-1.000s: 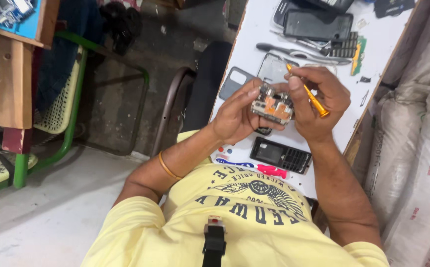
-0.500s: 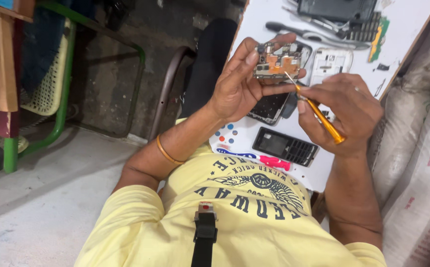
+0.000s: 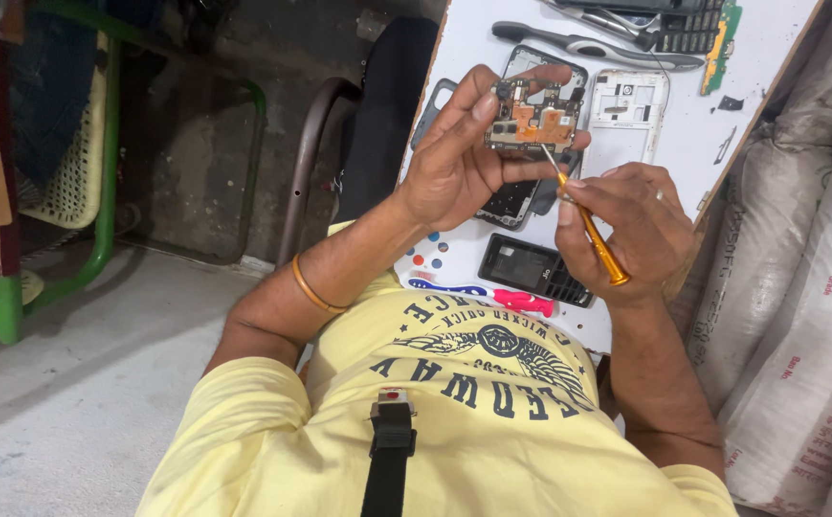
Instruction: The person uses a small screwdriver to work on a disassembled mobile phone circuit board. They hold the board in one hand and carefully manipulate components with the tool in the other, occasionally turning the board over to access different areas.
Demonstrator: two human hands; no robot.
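Head view: at nine o'clock stands a green chair point(image 3: 100, 191) on the floor. My left hand point(image 3: 459, 163) is closed around a phone circuit board point(image 3: 535, 120), held above the white desk point(image 3: 693, 134) at about twelve o'clock. My right hand point(image 3: 626, 230), at two o'clock, pinches an orange screwdriver point(image 3: 588, 225), its tip touching the board's lower edge. A dark phone point(image 3: 531, 268) lies just below my hands; sacks point(image 3: 798, 316) sit at three o'clock.
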